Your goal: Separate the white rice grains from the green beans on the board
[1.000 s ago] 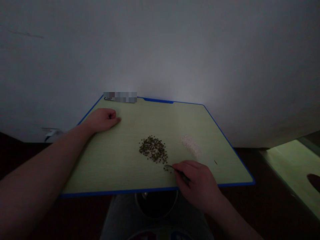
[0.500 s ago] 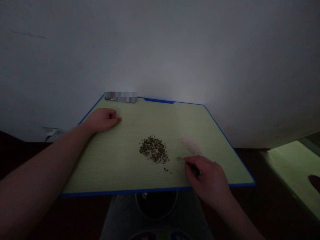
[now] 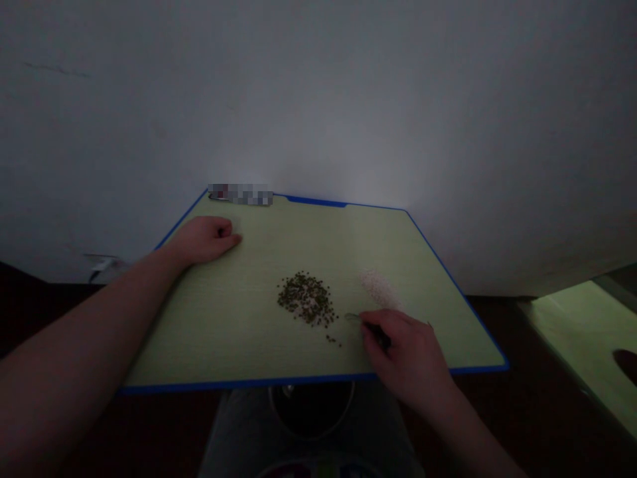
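My right hand [image 3: 405,348] pinches a thin, shiny metal tool [image 3: 352,317] with a rounded, spoon-like tip; most of it is hidden in my fingers. The tip is low over the tabletop, just right of a loose pile of small dark green-brown beans or seeds [image 3: 304,299] with pale grains mixed in. A few loose dark beans [image 3: 331,339] lie near the pile's front. Just beyond my right hand is a long heap of white, rice-like grains [image 3: 379,287]. On the table's left side my left hand [image 3: 206,239] rests with curled fingers, apparently holding nothing.
The pale table [image 3: 199,345] has a blue rim and stands against a grey wall [image 3: 318,99]. A blurred-out flat object [image 3: 241,194] lies at its back left edge. Below the front edge, a dark round bowl [image 3: 312,408] sits between my legs. Another pale surface [image 3: 592,332] is at right.
My right hand has moved slightly left with the metal tool, bringing its tip closer to the bean pile. My left hand has stayed still.
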The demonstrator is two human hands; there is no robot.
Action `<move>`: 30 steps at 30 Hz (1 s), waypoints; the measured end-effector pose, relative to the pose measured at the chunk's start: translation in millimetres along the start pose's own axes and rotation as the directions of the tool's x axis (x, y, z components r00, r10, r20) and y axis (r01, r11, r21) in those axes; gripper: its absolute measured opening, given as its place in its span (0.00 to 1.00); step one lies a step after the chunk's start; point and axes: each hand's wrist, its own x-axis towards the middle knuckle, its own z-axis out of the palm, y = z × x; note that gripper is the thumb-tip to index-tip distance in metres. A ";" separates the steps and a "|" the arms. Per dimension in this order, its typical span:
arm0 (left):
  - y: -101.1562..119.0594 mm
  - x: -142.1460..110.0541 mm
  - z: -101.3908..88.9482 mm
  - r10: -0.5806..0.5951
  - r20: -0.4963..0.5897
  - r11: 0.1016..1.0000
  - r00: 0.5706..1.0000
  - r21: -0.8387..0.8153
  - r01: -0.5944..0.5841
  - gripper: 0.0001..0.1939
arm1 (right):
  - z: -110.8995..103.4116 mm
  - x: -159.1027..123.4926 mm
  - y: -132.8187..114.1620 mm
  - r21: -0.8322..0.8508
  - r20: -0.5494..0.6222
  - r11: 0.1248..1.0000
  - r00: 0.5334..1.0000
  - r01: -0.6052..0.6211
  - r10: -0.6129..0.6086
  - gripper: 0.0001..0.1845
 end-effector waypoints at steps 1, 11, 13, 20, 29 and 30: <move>-0.2 0.2 0.1 0.007 -0.006 1.000 1.000 0.001 -0.007 0.19 | -1.2 -0.1 1.4 -0.001 0.002 1.000 1.000 -0.005 0.005 0.13; -4.1 0.8 2.9 0.001 -0.008 1.000 1.000 -0.011 -0.001 0.19 | 4.6 4.8 5.9 0.041 0.066 0.999 0.997 0.024 -0.027 0.14; -4.7 1.1 3.3 -0.001 -0.011 1.000 1.000 -0.015 0.000 0.19 | 3.0 4.3 6.3 0.068 0.088 0.996 0.995 0.048 -0.054 0.14; -2.6 1.0 0.9 0.001 0.002 1.000 1.000 -0.008 -0.001 0.19 | -1.4 -5.2 6.8 0.099 0.088 0.992 0.993 0.075 -0.084 0.13; -3.1 1.2 0.8 -0.004 0.009 1.000 1.000 -0.006 0.004 0.19 | 1.5 -3.2 1.5 0.054 0.101 0.997 0.993 0.048 -0.053 0.14; -3.3 1.4 1.1 -0.004 0.007 1.000 1.000 -0.005 0.004 0.19 | 1.6 -2.3 0.6 0.056 0.100 0.997 0.993 0.052 -0.057 0.14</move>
